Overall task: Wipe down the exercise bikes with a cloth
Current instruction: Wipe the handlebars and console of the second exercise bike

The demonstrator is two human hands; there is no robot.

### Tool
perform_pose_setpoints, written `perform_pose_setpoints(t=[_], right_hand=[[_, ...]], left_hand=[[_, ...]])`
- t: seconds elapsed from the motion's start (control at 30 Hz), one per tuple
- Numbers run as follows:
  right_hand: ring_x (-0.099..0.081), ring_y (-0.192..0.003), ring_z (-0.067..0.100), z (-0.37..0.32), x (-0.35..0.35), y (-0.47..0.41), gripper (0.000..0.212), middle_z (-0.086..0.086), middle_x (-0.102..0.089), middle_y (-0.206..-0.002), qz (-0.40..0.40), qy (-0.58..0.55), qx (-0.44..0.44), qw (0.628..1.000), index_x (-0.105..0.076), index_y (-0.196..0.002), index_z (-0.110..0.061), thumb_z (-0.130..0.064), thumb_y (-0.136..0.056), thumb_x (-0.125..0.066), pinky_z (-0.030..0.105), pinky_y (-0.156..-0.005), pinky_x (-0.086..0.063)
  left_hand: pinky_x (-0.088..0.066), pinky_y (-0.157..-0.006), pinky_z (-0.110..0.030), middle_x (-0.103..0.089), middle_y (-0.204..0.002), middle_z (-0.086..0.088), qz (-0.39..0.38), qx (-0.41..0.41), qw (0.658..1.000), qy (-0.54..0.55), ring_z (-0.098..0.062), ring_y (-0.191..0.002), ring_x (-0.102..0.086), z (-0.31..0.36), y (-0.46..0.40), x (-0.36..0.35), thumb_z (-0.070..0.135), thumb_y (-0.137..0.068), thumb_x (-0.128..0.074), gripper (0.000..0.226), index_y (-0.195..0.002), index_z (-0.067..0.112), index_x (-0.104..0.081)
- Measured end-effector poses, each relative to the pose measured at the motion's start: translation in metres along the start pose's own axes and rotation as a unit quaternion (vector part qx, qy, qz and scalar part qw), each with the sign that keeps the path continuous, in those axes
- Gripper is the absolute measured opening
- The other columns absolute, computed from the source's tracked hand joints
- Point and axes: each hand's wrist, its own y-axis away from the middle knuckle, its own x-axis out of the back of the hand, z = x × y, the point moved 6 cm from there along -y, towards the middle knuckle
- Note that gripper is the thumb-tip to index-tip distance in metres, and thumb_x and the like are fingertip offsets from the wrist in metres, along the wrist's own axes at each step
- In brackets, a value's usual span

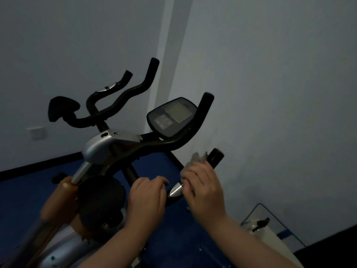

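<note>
Gripping the near handlebar (174,192) of the bike (108,147), both hands were closed around it. The left hand (147,198) curled over the black bar just left of a silver sensor plate, fingers wrapped and holding nothing else. The right hand (202,188) sat just beside it on the far side of that plate, fingers bent round a grey cloth (195,159) pressed against the bar; the cloth bunched out above the knuckles, touching the black grip end (215,157) that stuck up past the hand.

Left of the hands lay a round black pad (100,192) and an orange-brown frame tube (56,202), blurred. Low at the right stood a clear box (270,223) with a blue rim against the wall; a small dark object lay in it, too dim to identify.

Farther off, the silver stem housing (98,146) carried the upper handlebars, and a console (172,117) with a grey screen and a keypad tilted toward the camera between the right bar's upturned end (206,105) and the stem. Beyond those rose a second set of curved bars (123,93) with a black elbow pad (61,108). Blue floor (29,190) met a grey wall (270,74) along a black skirting, and a wall socket (36,132) sat at the left.
</note>
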Motion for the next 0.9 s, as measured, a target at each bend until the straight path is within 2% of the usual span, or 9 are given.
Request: perform_pose_setpoints(t=[0.07, 0.17, 0.27, 0.37, 0.47, 0.63, 0.7, 0.8, 0.9], right_hand=[[-0.061, -0.089, 0.021, 0.003, 0.004, -0.008, 0.017, 0.005, -0.066, -0.089, -0.024, -0.006, 0.088, 0.996, -0.07, -0.086, -0.01, -0.017, -0.09, -0.055, 0.042, -0.102, -0.042], [-0.06, -0.071, 0.023, 0.024, 0.02, -0.043, 0.021, 0.004, -0.064, -0.074, -0.061, 0.096, 0.233, 0.966, -0.068, -0.073, -0.013, -0.023, -0.087, -0.055, 0.037, -0.087, -0.05], [-0.056, -0.061, 0.024, 0.034, 0.021, -0.061, 0.024, 0.004, -0.059, -0.065, -0.053, 0.141, 0.238, 0.959, -0.061, -0.064, -0.013, -0.023, -0.085, -0.054, 0.032, -0.058, -0.048], [-0.057, -0.063, 0.024, 0.041, 0.019, -0.061, 0.02, 0.004, -0.061, -0.067, 0.01, 0.092, 0.13, 0.987, -0.065, -0.068, -0.011, -0.018, -0.085, -0.058, 0.034, -0.052, -0.047], [-0.059, -0.071, 0.025, 0.049, 0.021, -0.056, 0.013, 0.006, -0.065, -0.075, 0.12, -0.013, -0.041, 0.992, -0.069, -0.076, -0.008, -0.009, -0.086, -0.061, 0.033, -0.065, -0.051], [-0.058, -0.089, 0.014, 0.047, 0.018, -0.04, 0.021, 0.007, -0.064, -0.097, 0.313, -0.144, -0.311, 0.886, -0.067, -0.098, -0.006, -0.02, -0.094, -0.052, 0.012, -0.081, -0.046], [-0.057, -0.096, 0.018, 0.04, 0.017, -0.035, 0.02, 0.011, -0.064, -0.099, 0.305, -0.101, -0.271, 0.908, -0.067, -0.099, -0.003, -0.017, -0.095, -0.053, 0.025, -0.091, -0.048], [-0.058, -0.105, 0.024, 0.027, 0.018, -0.018, 0.013, 0.017, -0.068, -0.097, 0.216, -0.015, -0.078, 0.973, -0.07, -0.091, 0.003, -0.006, -0.09, -0.061, 0.049, -0.1, -0.045], [-0.061, -0.098, 0.023, 0.008, 0.013, 0.002, 0.024, 0.012, -0.07, -0.09, 0.108, -0.019, -0.016, 0.994, -0.073, -0.085, -0.001, -0.014, -0.094, -0.055, 0.045, -0.094, -0.048]], left_hand=[[-0.034, -0.069, -0.028, -0.052, -0.056, 0.004, 0.011, -0.012, 1.0, -0.013, -0.019, -0.054, -0.052, 0.001, -0.002, 0.001, 0.019, -0.089, -0.036, 0.029, -0.084, 0.017, -0.065], [-0.03, -0.068, -0.027, -0.051, -0.054, 0.003, 0.015, -0.027, 0.999, -0.027, -0.02, -0.052, -0.051, 0.003, -0.003, 0.003, 0.018, -0.087, -0.037, 0.027, -0.082, 0.016, -0.064], [-0.028, -0.068, -0.024, -0.05, -0.055, 0.004, 0.005, -0.018, 1.0, -0.022, -0.019, -0.053, -0.051, 0.003, -0.002, 0.004, 0.018, -0.088, -0.037, 0.026, -0.082, 0.016, -0.063], [-0.027, -0.069, -0.023, -0.051, -0.057, 0.003, -0.007, -0.019, 1.0, -0.022, -0.02, -0.055, -0.051, 0.003, -0.002, 0.003, 0.019, -0.089, -0.037, 0.027, -0.082, 0.015, -0.063], [-0.024, -0.069, -0.021, -0.052, -0.058, 0.004, -0.012, -0.018, 0.999, -0.028, -0.018, -0.056, -0.05, 0.004, -0.002, 0.004, 0.02, -0.089, -0.036, 0.028, -0.082, 0.016, -0.063], [-0.019, -0.067, -0.02, -0.05, -0.057, 0.004, -0.016, -0.011, 0.999, -0.033, -0.018, -0.055, -0.049, 0.004, -0.001, 0.005, 0.02, -0.089, -0.036, 0.027, -0.082, 0.016, -0.062], [-0.021, -0.066, -0.021, -0.051, -0.057, 0.004, -0.017, -0.014, 0.999, -0.032, -0.018, -0.056, -0.049, 0.003, -0.002, 0.004, 0.02, -0.089, -0.036, 0.027, -0.082, 0.016, -0.063], [-0.028, -0.067, -0.026, -0.052, -0.057, 0.003, -0.022, -0.017, 0.999, -0.032, -0.02, -0.056, -0.05, 0.003, -0.002, 0.004, 0.02, -0.088, -0.036, 0.027, -0.083, 0.016, -0.063], [-0.038, -0.069, -0.031, -0.055, -0.06, 0.001, -0.044, 0.001, 0.999, -0.032, -0.021, -0.059, -0.053, 0.003, -0.002, 0.001, 0.016, -0.089, -0.04, 0.023, -0.086, 0.015, -0.063]])
